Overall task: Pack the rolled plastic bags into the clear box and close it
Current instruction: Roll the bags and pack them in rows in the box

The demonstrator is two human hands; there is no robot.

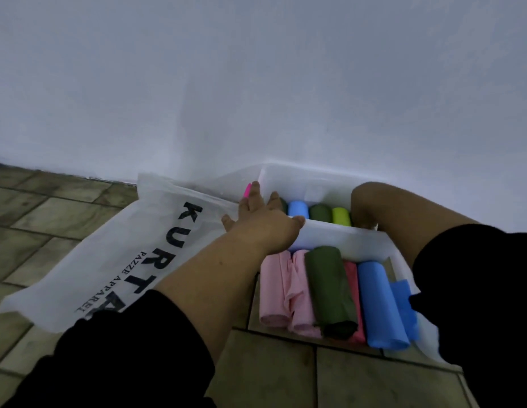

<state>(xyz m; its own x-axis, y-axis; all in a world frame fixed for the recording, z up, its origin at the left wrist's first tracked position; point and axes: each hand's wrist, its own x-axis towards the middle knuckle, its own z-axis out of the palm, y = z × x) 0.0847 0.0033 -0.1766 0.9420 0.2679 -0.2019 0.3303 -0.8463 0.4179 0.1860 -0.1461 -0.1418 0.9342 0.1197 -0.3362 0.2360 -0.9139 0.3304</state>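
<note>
The clear box (315, 172) stands against the wall. Inside it lie a blue roll (298, 208), a dark green roll (320, 212) and a lime roll (341, 214). My left hand (265, 222) rests on the box's near left corner, fingers spread and straight, thumb along the near rim. A bright pink tip (248, 189) shows beside its fingers. My right hand (363, 213) dips into the right end of the box, its fingers hidden behind the wrist. In front of the box lie two pink rolls (275, 290), a dark green roll (330, 290), a red roll (353, 290) and a blue roll (380, 304).
A white bag printed KURTA (123, 254) lies flat on the tiled floor (50, 219) left of the box. A loose piece of blue plastic (403, 301) sits right of the blue roll. A translucent plastic edge (403, 266) runs along the right of the rolls. The white wall is right behind the box.
</note>
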